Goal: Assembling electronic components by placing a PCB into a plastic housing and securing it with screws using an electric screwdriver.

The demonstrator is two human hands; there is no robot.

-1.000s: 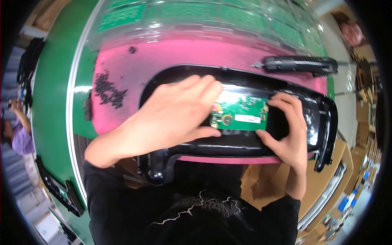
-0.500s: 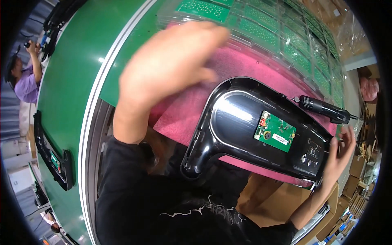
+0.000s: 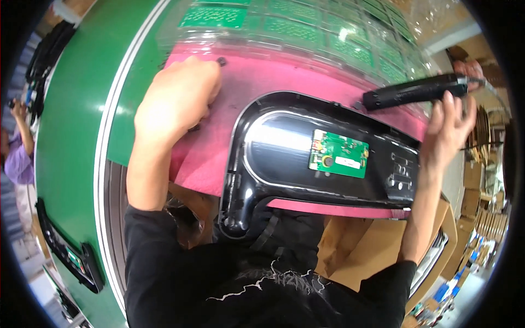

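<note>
A curved black plastic housing point(image 3: 279, 180) lies hollow side up before me, with a green circuit board point(image 3: 353, 157) inside it. Left of it, over the pink cloth, my left hand point(image 3: 178, 101) is closed with its fingers curled under. What it holds, if anything, is hidden. Small dark pieces lie on the cloth by that hand, one dark piece point(image 3: 221, 61) just past its knuckles. At the right my right hand point(image 3: 451, 128) has its fingertips on the cable end of a black electric screwdriver point(image 3: 407, 93), which is tilted up above the cloth's far edge.
Clear plastic trays point(image 3: 257, 41) of green circuit boards line the far side. A pink cloth point(image 3: 202, 164) covers the work area on a green table point(image 3: 71, 131). Another black housing point(image 3: 68, 251) lies at the left. A cardboard box point(image 3: 361, 251) stands below right. Another person works far left.
My left hand has drawn back left and curled closed. My right hand has gone from the housing's right end to the screwdriver, whose cable end has swung up and away. The view has shifted.
</note>
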